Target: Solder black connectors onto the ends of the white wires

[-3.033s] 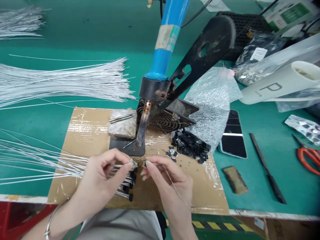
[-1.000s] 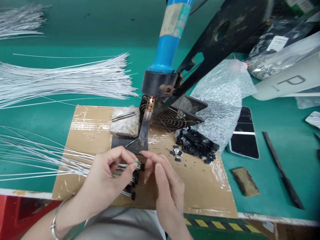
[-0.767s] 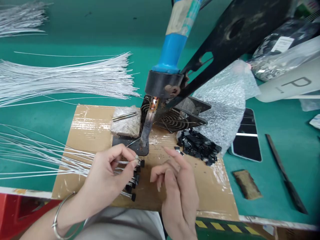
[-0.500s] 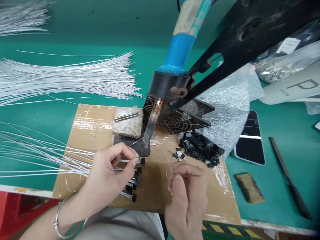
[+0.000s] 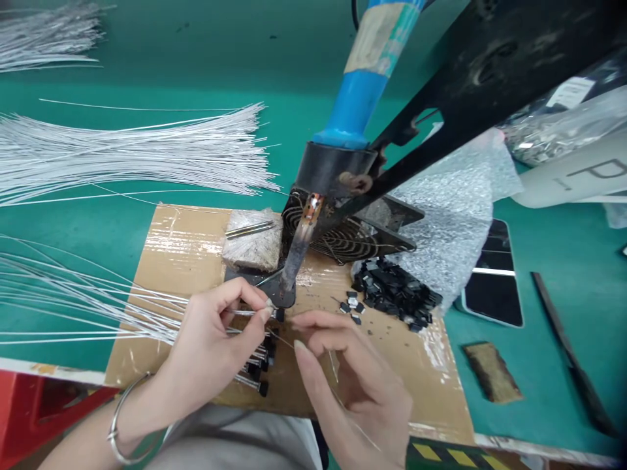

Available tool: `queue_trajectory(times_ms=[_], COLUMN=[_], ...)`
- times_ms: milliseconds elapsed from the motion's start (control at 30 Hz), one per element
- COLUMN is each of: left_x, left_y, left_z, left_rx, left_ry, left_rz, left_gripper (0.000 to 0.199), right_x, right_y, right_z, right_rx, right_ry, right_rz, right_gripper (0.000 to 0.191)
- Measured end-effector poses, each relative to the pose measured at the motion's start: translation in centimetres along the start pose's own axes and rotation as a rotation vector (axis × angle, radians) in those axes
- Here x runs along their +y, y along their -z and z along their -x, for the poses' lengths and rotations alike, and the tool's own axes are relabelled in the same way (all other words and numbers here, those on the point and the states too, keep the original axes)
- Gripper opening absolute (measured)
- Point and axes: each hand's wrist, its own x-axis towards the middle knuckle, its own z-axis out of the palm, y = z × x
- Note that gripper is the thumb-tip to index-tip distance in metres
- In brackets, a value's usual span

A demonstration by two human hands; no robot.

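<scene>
Along the front edge of the green bench (image 5: 543, 391), the brown cardboard (image 5: 431, 382) is bare right of the right hand (image 5: 360, 385). Left hand (image 5: 210, 343) pinches a white wire (image 5: 243, 313) with black connector (image 5: 279, 315), thumb and finger together. Right thumb and forefinger are apart; a thin silver wire (image 5: 335, 367) crosses this hand. Black connector pile (image 5: 394, 294) lies beyond.

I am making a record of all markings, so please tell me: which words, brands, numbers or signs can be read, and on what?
"P": white cylinder; smaller mark beside it unclear.
White label on plastic bag: too blurred.
Tape on blue handle: marks unreadable.
</scene>
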Motion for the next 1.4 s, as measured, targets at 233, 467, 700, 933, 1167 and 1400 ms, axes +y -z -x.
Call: queue_trajectory(times_ms=[233, 467, 700, 933, 1167, 1400], left_x=[0.3, 0.6, 0.5, 0.9, 1.3, 1.5], left_y=[0.0, -0.1, -0.3, -0.5, -0.4, -0.3], left_z=[0.0, -0.2, -0.5, -0.8, -1.2, -1.4], left_rx=[0.007, 0.029, 0.059, 0.082, 0.075, 0.067], left_ry=[0.001, -0.029, -0.021, -0.019, -0.005, 0.002], left_rz=[0.035, 0.012, -0.014, 0.022, 0.001, 0.017], left_gripper=[0.010, 0.010, 0.010, 0.010, 0.009, 0.010], right_x=[0.0, 0.2, 0.2, 0.5, 0.5, 0.1], right_y=[-0.7, -0.7, -0.9, -0.6, -0.7, -1.2], right_z=[0.5, 0.2, -0.6, -1.2, -1.5, -1.5], right_rx=[0.040, 0.052, 0.070, 0.048, 0.051, 0.099], right_ry=[-0.052, -0.092, -0.109, -0.085, -0.087, -0.142], right_rz=[-0.019, -0.052, -0.106, -0.139, -0.157, -0.176], right_gripper=[0.016, 0.019, 0.020, 0.019, 0.020, 0.020])
